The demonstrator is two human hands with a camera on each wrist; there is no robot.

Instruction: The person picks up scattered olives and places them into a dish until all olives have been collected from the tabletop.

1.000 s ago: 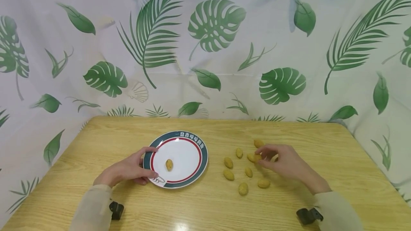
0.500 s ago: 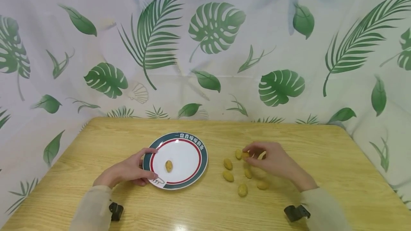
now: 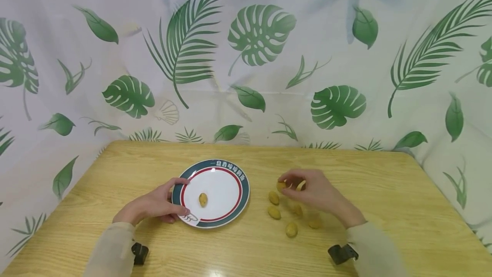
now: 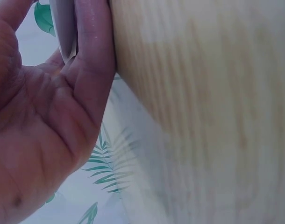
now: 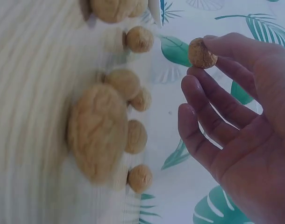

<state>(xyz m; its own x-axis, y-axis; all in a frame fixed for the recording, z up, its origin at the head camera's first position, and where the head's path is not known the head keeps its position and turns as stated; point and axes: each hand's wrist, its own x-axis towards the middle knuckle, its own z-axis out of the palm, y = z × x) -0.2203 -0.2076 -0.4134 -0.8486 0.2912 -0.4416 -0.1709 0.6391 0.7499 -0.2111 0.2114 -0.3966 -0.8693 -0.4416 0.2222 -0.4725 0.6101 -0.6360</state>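
My left hand (image 3: 153, 203) grips the left rim of a round white plate (image 3: 226, 191) with a dark blue edge and a red ring. One wrinkled yellow-brown nut (image 3: 203, 200) lies on this plate, left of its middle. Over the table, right of the plate, my right hand (image 3: 313, 188) pinches another wrinkled nut (image 5: 202, 53) between thumb and fingertips. In the right wrist view its other fingers stand apart from the nut. Several loose nuts (image 3: 274, 213) lie on the table below and beside that hand, which hides part of the group.
Pale wood-grain table (image 3: 238, 251) lies under everything. Behind it hangs a white cloth (image 3: 284, 110) printed with green leaves. A black wrist camera (image 3: 140, 253) sits at the left sleeve, and another black camera (image 3: 342, 254) at the right one.
Holding the nut, my right hand has moved left towards the plate, across the loose nuts. My left hand and the plate stay in place.
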